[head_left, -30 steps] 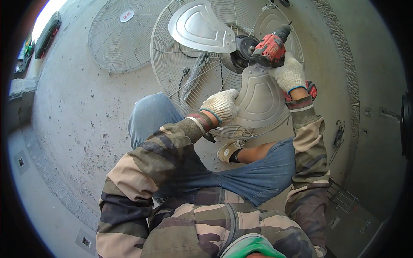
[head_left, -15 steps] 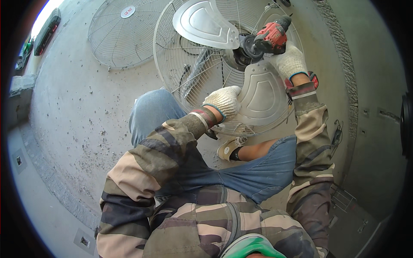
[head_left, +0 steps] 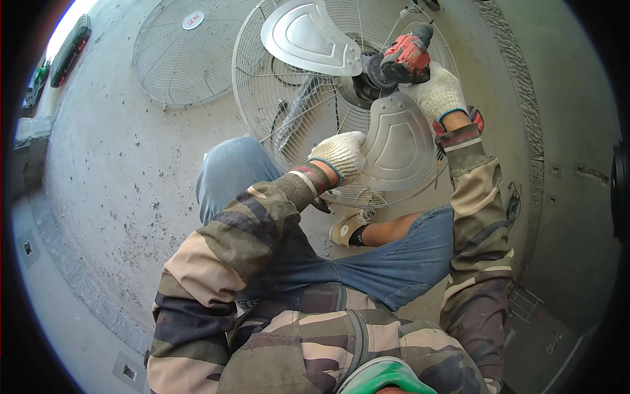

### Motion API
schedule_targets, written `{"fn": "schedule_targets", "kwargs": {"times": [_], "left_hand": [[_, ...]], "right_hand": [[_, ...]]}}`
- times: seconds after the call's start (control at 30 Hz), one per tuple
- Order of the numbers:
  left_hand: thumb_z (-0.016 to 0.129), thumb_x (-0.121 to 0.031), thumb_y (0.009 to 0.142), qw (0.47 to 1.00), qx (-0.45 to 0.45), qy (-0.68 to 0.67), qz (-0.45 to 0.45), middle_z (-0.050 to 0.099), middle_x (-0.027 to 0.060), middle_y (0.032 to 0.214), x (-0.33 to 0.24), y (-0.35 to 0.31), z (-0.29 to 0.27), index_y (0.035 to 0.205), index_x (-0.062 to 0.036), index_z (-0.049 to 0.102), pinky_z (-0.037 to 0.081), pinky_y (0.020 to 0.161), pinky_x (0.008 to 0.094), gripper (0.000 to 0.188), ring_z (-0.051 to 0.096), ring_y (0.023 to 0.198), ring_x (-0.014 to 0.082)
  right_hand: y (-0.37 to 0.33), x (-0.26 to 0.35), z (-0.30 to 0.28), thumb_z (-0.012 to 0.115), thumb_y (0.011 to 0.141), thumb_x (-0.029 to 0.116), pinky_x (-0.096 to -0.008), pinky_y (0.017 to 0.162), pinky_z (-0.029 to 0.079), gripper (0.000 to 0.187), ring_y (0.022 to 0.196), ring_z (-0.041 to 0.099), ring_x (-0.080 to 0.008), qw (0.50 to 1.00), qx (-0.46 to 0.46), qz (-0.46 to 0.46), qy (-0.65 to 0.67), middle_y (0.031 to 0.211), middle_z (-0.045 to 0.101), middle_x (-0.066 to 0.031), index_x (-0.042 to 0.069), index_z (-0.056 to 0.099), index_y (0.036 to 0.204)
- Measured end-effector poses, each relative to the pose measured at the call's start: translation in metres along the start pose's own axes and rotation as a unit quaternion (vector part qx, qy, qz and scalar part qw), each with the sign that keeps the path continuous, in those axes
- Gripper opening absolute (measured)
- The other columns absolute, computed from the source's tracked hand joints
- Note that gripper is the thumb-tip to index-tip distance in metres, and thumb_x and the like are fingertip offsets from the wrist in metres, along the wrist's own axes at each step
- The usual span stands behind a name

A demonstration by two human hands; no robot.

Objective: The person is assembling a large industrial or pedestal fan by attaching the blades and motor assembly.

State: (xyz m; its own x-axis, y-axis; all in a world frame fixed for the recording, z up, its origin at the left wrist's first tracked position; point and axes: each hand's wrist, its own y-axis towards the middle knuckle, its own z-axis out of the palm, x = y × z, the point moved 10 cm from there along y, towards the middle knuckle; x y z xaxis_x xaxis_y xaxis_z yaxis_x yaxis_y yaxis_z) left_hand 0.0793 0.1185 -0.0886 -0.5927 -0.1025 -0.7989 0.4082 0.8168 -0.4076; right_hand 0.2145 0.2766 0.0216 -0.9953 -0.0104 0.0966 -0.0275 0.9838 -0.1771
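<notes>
Drill (head_left: pixel 405 59), red and black, clamped in the gloved right hand (head_left: pixel 438 95), just beside the fan hub (head_left: pixel 375 73), chuck (head_left: pixel 424 34) pointing away and slightly right. Gloved left hand (head_left: pixel 342 155) curled at the left edge of the lower metal blade (head_left: pixel 396 148), fingertips hidden, so cannot tell whether it pinches; upper blade (head_left: pixel 312 39) extends far-left of the hub. Wire cage (head_left: pixel 252 98) behind the blades, round grille (head_left: pixel 187 59) lying left of it on grey floor (head_left: pixel 118 164)
</notes>
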Motion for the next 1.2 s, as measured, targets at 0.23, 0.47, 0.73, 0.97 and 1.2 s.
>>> {"fn": "schedule_targets", "kwargs": {"times": [0.23,0.47,0.73,0.97,1.2], "left_hand": [[0.068,-0.026,0.089,1.000,-0.006,0.010,0.009,0.070,0.0206,0.110,-0.003,-0.002,-0.003,0.125,-0.0043,0.062,0.053,0.092,0.0464,0.042,0.067,0.107,0.0382],[0.067,-0.027,0.089,1.000,-0.007,0.008,0.009,0.071,0.0199,0.111,-0.001,0.000,-0.003,0.123,-0.0046,0.063,0.053,0.092,0.0463,0.041,0.067,0.107,0.0383],[0.067,-0.027,0.088,1.000,0.001,0.001,0.005,0.071,0.0198,0.109,-0.003,0.000,-0.004,0.121,-0.0041,0.063,0.053,0.092,0.0464,0.041,0.067,0.106,0.0382],[0.066,-0.026,0.088,1.000,-0.004,0.021,0.016,0.070,0.0201,0.108,-0.005,0.000,-0.004,0.123,-0.0034,0.063,0.053,0.091,0.0466,0.041,0.067,0.105,0.0381],[0.066,-0.026,0.089,1.000,-0.002,0.024,0.012,0.070,0.0208,0.111,-0.003,0.001,-0.001,0.126,-0.0022,0.062,0.053,0.093,0.0461,0.045,0.067,0.107,0.0376]], "right_hand": [[-0.001,0.013,-0.004,0.076,0.078,0.029,-0.0478,0.095,0.054,0.047,0.110,0.067,-0.0417,1.000,0.003,-0.011,-0.026,0.114,0.070,-0.0250,0.006,0.065,0.118],[-0.008,0.000,-0.006,0.079,0.076,0.037,-0.0482,0.094,0.054,0.053,0.109,0.067,-0.0414,1.000,-0.015,0.011,-0.018,0.112,0.071,-0.0233,0.009,0.066,0.119],[-0.009,-0.012,0.002,0.077,0.075,0.029,-0.0493,0.091,0.055,0.048,0.104,0.068,-0.0425,0.998,-0.022,-0.001,-0.058,0.105,0.072,-0.0228,0.009,0.066,0.116],[-0.010,-0.001,0.003,0.078,0.074,0.027,-0.0496,0.093,0.054,0.050,0.106,0.068,-0.0434,0.999,-0.037,-0.009,-0.025,0.109,0.071,-0.0240,0.006,0.063,0.117],[0.002,0.029,0.002,0.078,0.073,0.027,-0.0487,0.095,0.054,0.051,0.110,0.067,-0.0413,0.997,-0.007,-0.054,-0.054,0.112,0.071,-0.0236,0.004,0.065,0.117]]}}
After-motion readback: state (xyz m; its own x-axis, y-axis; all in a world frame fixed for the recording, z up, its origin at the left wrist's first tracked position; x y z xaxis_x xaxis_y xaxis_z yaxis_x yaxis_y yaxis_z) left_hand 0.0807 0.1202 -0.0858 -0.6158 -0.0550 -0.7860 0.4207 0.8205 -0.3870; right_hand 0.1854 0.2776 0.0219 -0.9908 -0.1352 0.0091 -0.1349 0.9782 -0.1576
